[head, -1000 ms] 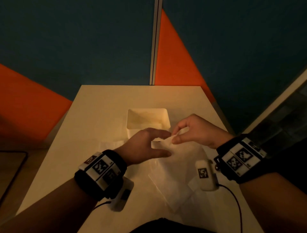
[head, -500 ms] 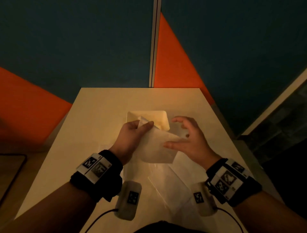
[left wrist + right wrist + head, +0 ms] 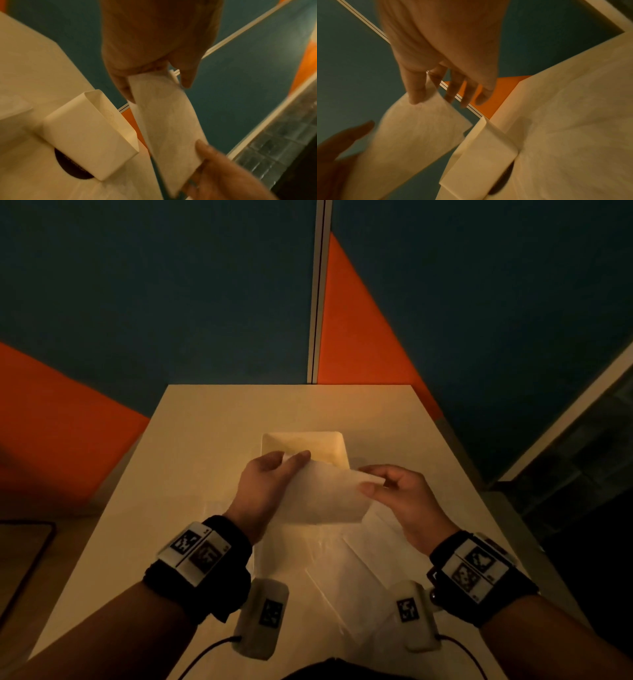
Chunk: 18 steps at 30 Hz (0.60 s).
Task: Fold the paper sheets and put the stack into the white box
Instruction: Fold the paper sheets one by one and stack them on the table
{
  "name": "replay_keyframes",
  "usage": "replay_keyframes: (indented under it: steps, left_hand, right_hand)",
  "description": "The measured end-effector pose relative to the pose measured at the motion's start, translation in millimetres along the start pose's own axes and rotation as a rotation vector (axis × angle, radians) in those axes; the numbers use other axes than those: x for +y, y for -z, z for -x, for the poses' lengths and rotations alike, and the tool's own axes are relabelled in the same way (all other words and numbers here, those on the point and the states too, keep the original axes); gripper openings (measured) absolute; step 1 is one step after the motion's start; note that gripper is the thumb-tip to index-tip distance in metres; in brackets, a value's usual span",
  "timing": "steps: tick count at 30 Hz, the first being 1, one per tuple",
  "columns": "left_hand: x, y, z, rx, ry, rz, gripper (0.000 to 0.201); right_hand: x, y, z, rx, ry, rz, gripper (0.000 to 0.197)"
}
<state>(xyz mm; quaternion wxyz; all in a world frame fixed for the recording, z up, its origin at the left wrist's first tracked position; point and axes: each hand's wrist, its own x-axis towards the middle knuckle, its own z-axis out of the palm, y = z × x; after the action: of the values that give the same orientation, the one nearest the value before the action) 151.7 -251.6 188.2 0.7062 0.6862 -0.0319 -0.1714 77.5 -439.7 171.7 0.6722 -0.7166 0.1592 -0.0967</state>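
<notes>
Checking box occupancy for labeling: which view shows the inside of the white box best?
Head view: it looks down into the white box past the held paper sheet, though the near part of the interior is covered. Left wrist view shows mostly its outer wall and a sliver of the inside. Right wrist view shows only outer walls.

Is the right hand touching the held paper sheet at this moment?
Touching. The right wrist view shows the right hand pinching a corner of the paper sheet between thumb and finger; the head view agrees.
</notes>
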Motion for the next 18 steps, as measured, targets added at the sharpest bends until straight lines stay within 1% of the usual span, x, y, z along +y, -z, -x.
replay_keyframes:
  steps: [2,3,4,5,7,9,10,11,12,14,16,17,18]
  left_hand:
    - [-5,6,-5,0.137,-0.111,-0.278,0.05]
    - [-7,8,-6,0.177,-0.196,-0.431,0.06]
    - [-7,11,-6,0.163,-0.297,-0.553,0.069]
    - [-6,11,-5,0.092,-0.393,-0.629,0.073]
    - [-4,10,-2,-0.17,-0.551,-0.656,0.071]
    - [-3,7,0,-0.453,-0.668,-0.614,0.053]
    - [-3,6,0,-0.563,-0.673,-0.596,0.042]
    - [-3,5,2,-0.637,-0.634,-0.589,0.035]
    - [-3,4,2,-0.678,-0.592,-0.594,0.032]
    - [-5,4,2,-0.709,-0.534,-0.635,0.031]
    - [-8,4,2,-0.765,-0.462,-0.624,0.032]
    - [-10,5,2,-0.772,-0.43,-0.606,0.033]
    - [-12,5,2,-0.75,-0.399,-0.596,0.034]
  right_hand:
    - [-9,3,1,-0.023,0.039,0.016,0.01]
    - [-13,4,0,-0.041,0.067,0.046,0.01]
    - [-16,5,0,-0.065,0.092,0.088,0.01]
    - [-20,5,-2,-0.092,0.114,0.144,0.01]
    - [-26,5,-5,-0.159,0.151,0.272,0.01]
    - [-30,3,-8,-0.241,0.191,0.384,0.009]
    - [-32,2,-9,-0.283,0.203,0.434,0.008]
    - [-35,1,-10,-0.322,0.206,0.477,0.008]
    - [-37,1,-11,-0.356,0.205,0.51,0.008]
    - [-41,0,-12,-0.416,0.201,0.543,0.01]
    - [-45,0,-13,-0.463,0.194,0.54,0.012]
    - [-46,-1,-12,-0.473,0.196,0.535,0.014]
    - [-45,-2,-13,-0.466,0.194,0.521,0.016]
